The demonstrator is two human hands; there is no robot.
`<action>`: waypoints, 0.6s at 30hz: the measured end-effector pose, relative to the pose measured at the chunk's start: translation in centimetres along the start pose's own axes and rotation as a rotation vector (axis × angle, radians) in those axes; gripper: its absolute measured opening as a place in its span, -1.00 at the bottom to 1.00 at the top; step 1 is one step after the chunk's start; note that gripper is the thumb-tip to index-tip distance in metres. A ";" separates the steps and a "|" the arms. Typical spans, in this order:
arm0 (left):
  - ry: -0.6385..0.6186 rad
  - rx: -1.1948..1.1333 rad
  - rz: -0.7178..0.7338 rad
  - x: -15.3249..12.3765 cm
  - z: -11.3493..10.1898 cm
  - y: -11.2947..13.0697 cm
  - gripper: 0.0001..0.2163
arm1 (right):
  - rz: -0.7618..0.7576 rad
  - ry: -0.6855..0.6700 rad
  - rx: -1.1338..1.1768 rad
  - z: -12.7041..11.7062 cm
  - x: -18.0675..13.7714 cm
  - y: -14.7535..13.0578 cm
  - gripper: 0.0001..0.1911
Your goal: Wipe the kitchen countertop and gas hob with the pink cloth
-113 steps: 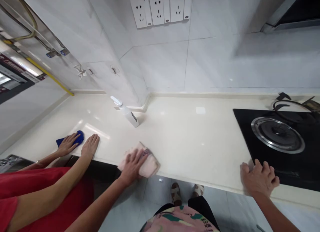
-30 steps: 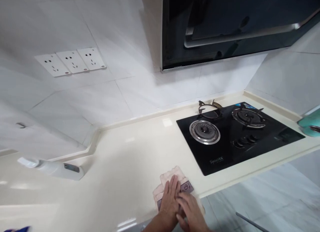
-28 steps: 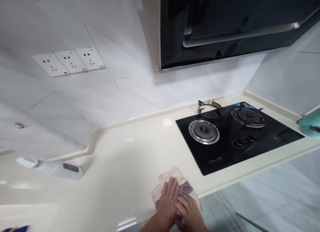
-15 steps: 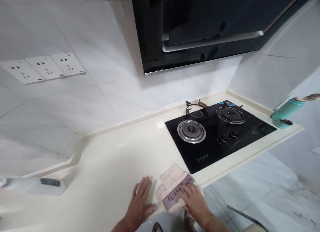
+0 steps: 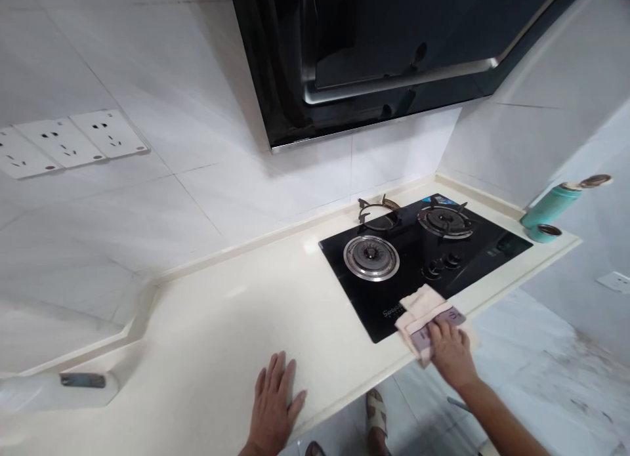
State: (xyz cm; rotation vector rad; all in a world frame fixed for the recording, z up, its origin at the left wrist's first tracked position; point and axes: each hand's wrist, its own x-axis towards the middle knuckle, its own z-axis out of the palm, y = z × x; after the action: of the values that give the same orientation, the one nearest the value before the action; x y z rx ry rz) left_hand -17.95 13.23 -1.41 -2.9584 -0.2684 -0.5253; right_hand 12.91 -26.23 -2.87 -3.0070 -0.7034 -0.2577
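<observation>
A folded pale pink towel with a purple-grey band lies over the front edge of the black gas hob and the counter's front strip. My right hand presses down on it, fingers curled over the band. Flat on the cream countertop, left of the hob, rests my left hand with its fingers spread and nothing in it. The hob's left burner is bare of its support, while the right burner carries one.
A loose pan support sits behind the hob by the wall. At the right end stand a turquoise canister and a small turquoise cup. A black range hood overhangs the hob. A white bottle lies at left.
My right hand has slid the towel rightward along the counter edge, onto the hob's front edge. My left hand stays flat on the countertop. The view has shifted slightly.
</observation>
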 end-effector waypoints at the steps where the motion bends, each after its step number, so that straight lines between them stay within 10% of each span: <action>1: -0.001 -0.008 -0.002 0.0 0.0 0.0 -0.47 | -0.041 -0.025 0.018 0.1 -1.4 -2.7 -0.55; 6: -0.049 -0.059 -0.022 -0.3 0.4 -0.1 -0.46 | -0.387 -0.311 0.370 -0.2 -8.5 -18.3 -0.27; 9: -0.054 -0.084 0.004 -0.6 0.6 -0.4 -0.42 | -0.598 -0.412 0.550 -1.1 -10.2 -23.0 -0.25; 13: -0.007 -0.078 0.015 -0.5 0.7 -0.5 -0.45 | -0.666 -0.399 0.569 -1.4 -9.3 -20.5 -0.19; 18: 0.002 -0.090 -0.022 -0.4 1.1 -0.7 -0.49 | -0.374 -0.162 0.304 0.3 -5.8 -10.6 -0.31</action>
State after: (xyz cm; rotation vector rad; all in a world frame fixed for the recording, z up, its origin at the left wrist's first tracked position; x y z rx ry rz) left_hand -18.08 14.02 -2.46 -3.0447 -0.2847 -0.5577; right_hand 3.11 -19.30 -4.17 -2.6117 -1.1987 0.0795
